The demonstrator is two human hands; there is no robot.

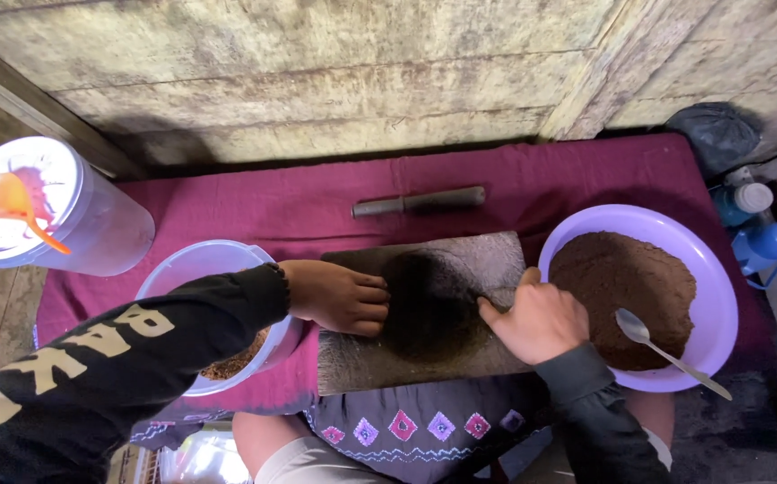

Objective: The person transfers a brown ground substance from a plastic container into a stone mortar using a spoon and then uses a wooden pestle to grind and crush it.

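A single view, from a camera worn on the person's head. It looks steeply down and forward, close over the work, so the flat grinding stone (424, 309) sits near the middle of the frame, with the person's lap along the bottom edge. A maroon cloth (577, 179) spreads across the middle ground, and a weathered block wall (316, 72) fills the top. The left forearm enters from the lower left corner, the right from the bottom edge. No second view shares this scene.
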